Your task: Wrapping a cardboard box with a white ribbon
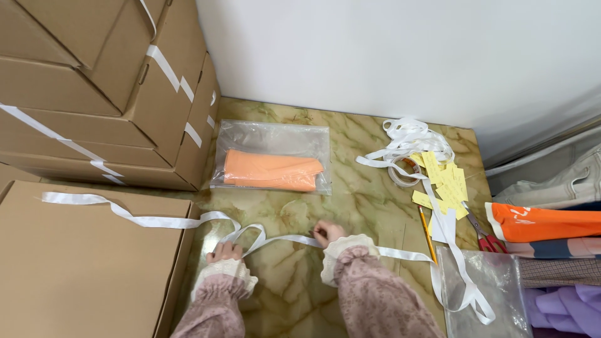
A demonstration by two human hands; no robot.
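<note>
Marbled green floor against a white wall, cardboard boxes stacked beyond the left hand. Mid-step, apparently: smoothing white ribbon flat on the floor — left hand curled shut, pinning a loop; right hand pinching the strip between fingertips. Long axis running from hand to hand, then trailing past the right hand toward a pencil and scissors. Calls next for even tension — no twist. Bagged orange cloth lying ahead of both hands.

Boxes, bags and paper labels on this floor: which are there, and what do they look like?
Brown cardboard boxes: stacked top left, strapped with white tape.
Clear plastic bag: middle, holding folded orange cloth.
Yellow paper labels: right, small scattered slips.
Brown flat cardboard box: bottom left.
</note>
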